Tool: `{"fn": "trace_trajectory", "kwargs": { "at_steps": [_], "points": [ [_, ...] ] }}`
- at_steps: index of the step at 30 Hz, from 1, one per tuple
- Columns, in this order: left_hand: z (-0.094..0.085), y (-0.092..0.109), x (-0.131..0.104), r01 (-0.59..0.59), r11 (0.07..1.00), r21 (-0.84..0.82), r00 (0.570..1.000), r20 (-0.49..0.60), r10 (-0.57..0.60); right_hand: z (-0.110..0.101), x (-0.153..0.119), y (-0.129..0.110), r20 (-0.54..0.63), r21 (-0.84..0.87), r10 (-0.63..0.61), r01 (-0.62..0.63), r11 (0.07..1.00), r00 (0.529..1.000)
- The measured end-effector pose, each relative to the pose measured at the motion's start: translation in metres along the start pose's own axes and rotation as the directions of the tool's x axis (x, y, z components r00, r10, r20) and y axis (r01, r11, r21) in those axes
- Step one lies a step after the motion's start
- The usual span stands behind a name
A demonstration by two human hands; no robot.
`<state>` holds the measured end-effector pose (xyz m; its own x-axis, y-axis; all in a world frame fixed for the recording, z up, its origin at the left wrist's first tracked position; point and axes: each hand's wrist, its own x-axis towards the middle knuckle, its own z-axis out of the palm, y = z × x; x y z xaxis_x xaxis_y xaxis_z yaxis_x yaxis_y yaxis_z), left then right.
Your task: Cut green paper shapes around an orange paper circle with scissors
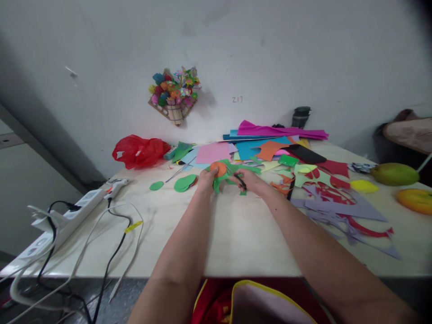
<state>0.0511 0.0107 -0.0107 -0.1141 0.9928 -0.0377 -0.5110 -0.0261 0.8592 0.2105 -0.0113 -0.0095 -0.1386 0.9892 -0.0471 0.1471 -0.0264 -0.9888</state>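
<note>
Near the middle of the table, my left hand (207, 178) is closed on an orange paper circle (219, 169) that lies against a green paper sheet (222, 183) with ragged cut edges. My right hand (249, 180) grips a pair of scissors (240, 181) with dark handles, its blades pointing toward the orange circle. Exactly where the blades meet the paper is too small to tell. Left of my hands lie a small green paper circle (156, 186) and several overlapping green circles (184, 182), with a bit of orange showing beneath them.
Purple paper scraps (337, 208), a yellow lemon-like shape (364, 186), a green mango-like fruit (394, 174) and a black phone (307, 154) lie right. Coloured sheets (212, 153) and a red plastic bag (140, 151) sit at the back. A power strip (72, 216) with cables occupies the left.
</note>
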Motion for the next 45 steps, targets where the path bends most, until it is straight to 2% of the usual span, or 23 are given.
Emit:
{"fn": "trace_trajectory", "kwargs": {
  "at_steps": [16,22,32,45],
  "points": [
    [0.004,0.004,-0.006,0.050,0.998,0.030,0.998,0.033,-0.051,-0.006,-0.004,-0.002,0.034,-0.064,0.016,-0.014,0.998,0.999],
    [0.004,0.004,-0.005,0.062,0.996,0.068,0.998,0.007,-0.062,-0.007,-0.003,0.000,0.017,-0.080,0.011,-0.009,0.997,1.000],
    [0.001,0.003,-0.003,0.057,0.997,0.060,0.998,0.017,-0.058,-0.003,-0.009,-0.009,-0.007,-0.061,0.035,-0.035,0.998,0.999],
    [0.000,0.005,-0.003,0.077,0.995,0.062,0.996,0.049,-0.080,-0.005,-0.006,-0.008,0.012,-0.044,0.006,-0.005,0.999,1.000]
  ]
}}
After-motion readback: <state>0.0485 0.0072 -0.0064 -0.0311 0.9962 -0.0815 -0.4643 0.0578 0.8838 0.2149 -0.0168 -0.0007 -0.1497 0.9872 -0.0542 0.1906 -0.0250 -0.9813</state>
